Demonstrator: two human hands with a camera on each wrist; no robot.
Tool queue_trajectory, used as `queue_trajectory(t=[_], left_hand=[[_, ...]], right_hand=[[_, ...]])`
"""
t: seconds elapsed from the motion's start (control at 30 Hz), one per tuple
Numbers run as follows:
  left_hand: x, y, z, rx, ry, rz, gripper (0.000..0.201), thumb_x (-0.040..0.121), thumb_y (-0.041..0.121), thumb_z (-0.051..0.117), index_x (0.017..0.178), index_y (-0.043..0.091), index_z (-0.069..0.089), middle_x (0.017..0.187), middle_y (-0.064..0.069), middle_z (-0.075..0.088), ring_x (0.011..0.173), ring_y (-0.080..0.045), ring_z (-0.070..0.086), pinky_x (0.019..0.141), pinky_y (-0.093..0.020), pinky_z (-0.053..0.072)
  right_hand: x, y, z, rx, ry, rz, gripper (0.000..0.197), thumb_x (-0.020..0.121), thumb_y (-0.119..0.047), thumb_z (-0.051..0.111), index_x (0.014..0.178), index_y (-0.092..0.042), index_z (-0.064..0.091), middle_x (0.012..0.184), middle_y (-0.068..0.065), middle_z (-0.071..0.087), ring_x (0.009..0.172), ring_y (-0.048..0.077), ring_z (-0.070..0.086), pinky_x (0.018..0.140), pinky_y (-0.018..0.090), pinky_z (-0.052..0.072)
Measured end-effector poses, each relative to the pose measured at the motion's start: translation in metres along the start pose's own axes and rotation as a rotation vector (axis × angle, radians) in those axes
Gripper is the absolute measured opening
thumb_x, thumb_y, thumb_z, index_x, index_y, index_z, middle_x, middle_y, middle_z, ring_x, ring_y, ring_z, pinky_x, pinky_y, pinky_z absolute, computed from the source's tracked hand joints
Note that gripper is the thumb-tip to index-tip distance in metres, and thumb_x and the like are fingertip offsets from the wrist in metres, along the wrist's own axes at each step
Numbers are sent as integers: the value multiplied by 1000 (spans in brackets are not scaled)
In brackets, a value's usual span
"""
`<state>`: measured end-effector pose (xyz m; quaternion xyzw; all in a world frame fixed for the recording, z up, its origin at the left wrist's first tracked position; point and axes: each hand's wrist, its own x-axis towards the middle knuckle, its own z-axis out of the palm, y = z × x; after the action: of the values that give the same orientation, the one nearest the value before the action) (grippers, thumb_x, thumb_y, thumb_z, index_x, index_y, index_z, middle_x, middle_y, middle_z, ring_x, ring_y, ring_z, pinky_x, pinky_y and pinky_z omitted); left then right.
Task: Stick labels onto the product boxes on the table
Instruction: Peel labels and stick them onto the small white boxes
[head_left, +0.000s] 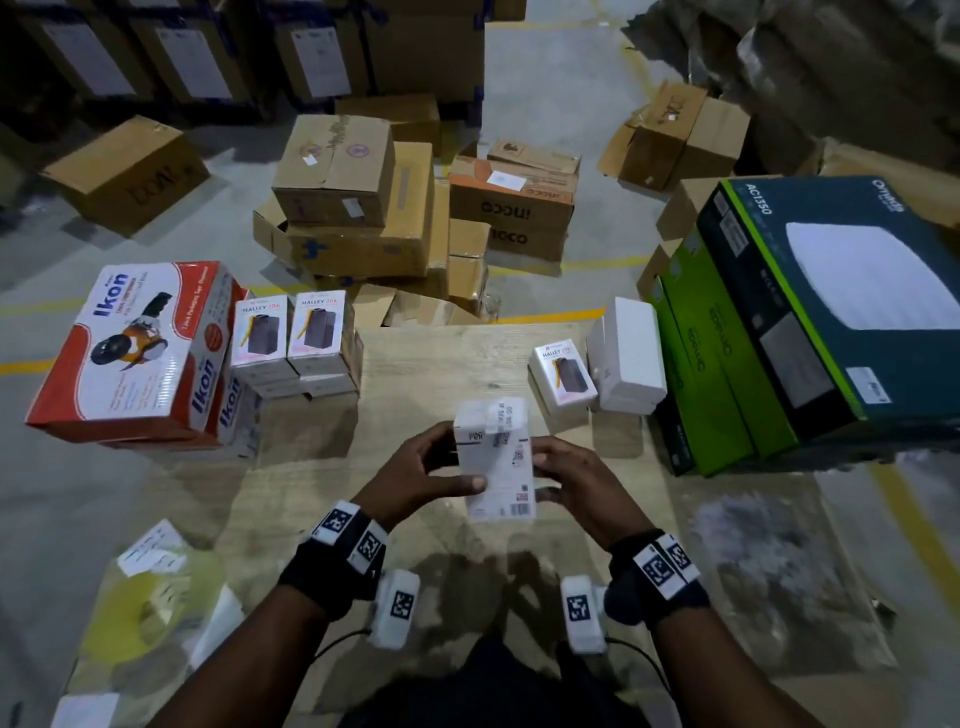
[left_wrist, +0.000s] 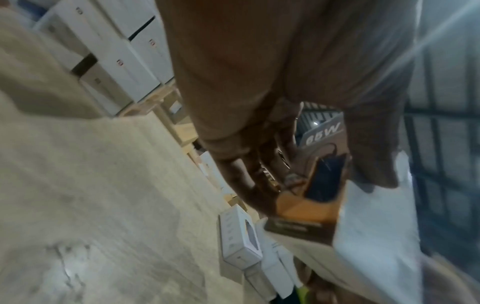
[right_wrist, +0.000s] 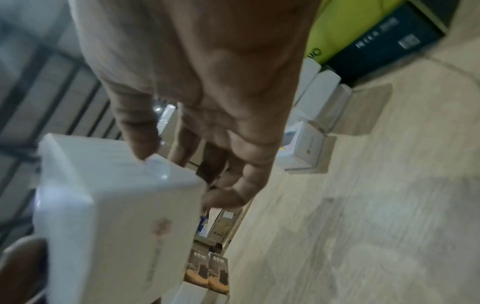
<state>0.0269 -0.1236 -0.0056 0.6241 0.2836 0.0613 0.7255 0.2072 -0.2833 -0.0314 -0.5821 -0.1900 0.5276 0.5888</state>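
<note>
I hold a small white product box (head_left: 493, 462) above the middle of the wooden table (head_left: 415, 364), with printed labels and codes on its upper face. My left hand (head_left: 441, 467) grips its left side, thumb on top. My right hand (head_left: 563, 480) grips its right side. In the left wrist view the box (left_wrist: 322, 185) shows its brown printed face between my fingers (left_wrist: 249, 181). The right wrist view shows the white box (right_wrist: 111, 205) under my thumb. A stack of like boxes (head_left: 296, 343) stands at the far left, and one more (head_left: 563, 376) at the far right.
Red and white Ikon boxes (head_left: 140, 353) sit on the table's left. A plain white box (head_left: 628, 358) and big green and dark boxes (head_left: 779, 322) fill the right. A yellowish roll and sheets of labels (head_left: 150, 592) lie near left. Cardboard cartons (head_left: 363, 208) crowd the floor beyond.
</note>
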Motion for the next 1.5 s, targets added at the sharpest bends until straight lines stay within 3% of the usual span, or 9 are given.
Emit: queue_trajectory(t=[0.1, 0.23, 0.33, 0.53, 0.67, 0.83, 1.07, 1.27, 1.5], left_hand=[[-14, -10, -7, 294, 117, 129, 69, 74, 23, 87, 134, 27, 53, 123, 12, 65, 115, 0, 59, 82, -17, 54], [-32, -20, -15, 418, 172, 219, 78, 73, 29, 88, 141, 27, 50, 125, 15, 62, 116, 2, 56, 82, -13, 52], [-41, -21, -19, 460, 148, 221, 77, 73, 32, 88, 141, 28, 50, 125, 17, 61, 115, 4, 56, 81, -13, 52], [-54, -23, -25, 409, 104, 20, 70, 68, 53, 84, 130, 33, 57, 119, 17, 65, 103, 2, 64, 78, -27, 59], [-56, -29, -26, 159, 95, -163, 55, 75, 40, 80, 122, 22, 61, 117, 4, 68, 99, -14, 71, 74, -34, 61], [-51, -49, -29, 59, 224, -250, 57, 75, 35, 83, 121, 15, 57, 122, -1, 64, 101, -17, 70, 77, -38, 62], [-41, -94, -11, 538, 572, -192, 75, 58, 38, 94, 108, 13, 43, 111, 0, 48, 101, -19, 53, 79, -28, 44], [-40, -114, 17, 594, 562, -335, 68, 66, 35, 88, 105, 13, 36, 112, -7, 47, 94, -34, 60, 78, -40, 50], [-67, -124, -3, 583, 499, -259, 103, 49, 48, 95, 126, 20, 32, 127, -2, 40, 114, -21, 50, 91, -39, 49]], right_hand=[[-11, -9, 3, -110, 125, -115, 25, 98, -13, 60, 112, -26, 76, 111, -1, 75, 104, 23, 63, 79, 35, 47], [-21, -23, 13, -272, 25, -234, 38, 90, -41, 70, 126, -29, 69, 126, -6, 68, 112, 11, 62, 84, 28, 53], [-21, -25, 24, -441, -19, -255, 33, 83, -36, 80, 116, -33, 73, 127, -14, 64, 117, 9, 59, 87, 30, 53], [-18, -13, 36, -407, 28, -333, 8, 82, -21, 83, 89, -18, 79, 118, -7, 69, 112, 10, 65, 80, 33, 51], [-22, -8, 39, -403, 17, -356, 10, 84, -21, 81, 90, -14, 76, 111, -5, 72, 106, 13, 68, 78, 36, 53], [-30, -6, 33, -385, 39, -321, 7, 87, -19, 79, 91, -14, 76, 105, -2, 75, 103, 16, 69, 80, 38, 55], [-38, 8, 19, -150, 156, -154, 15, 87, -11, 77, 100, -4, 73, 89, 18, 75, 77, 19, 66, 74, 36, 54], [-44, 17, 21, 69, 201, -20, 26, 80, -1, 79, 103, -5, 68, 89, 19, 75, 81, 28, 69, 75, 33, 60], [-47, 20, 35, 53, 145, 11, 18, 87, -4, 74, 104, 1, 72, 100, 21, 75, 85, 28, 71, 76, 31, 59]])
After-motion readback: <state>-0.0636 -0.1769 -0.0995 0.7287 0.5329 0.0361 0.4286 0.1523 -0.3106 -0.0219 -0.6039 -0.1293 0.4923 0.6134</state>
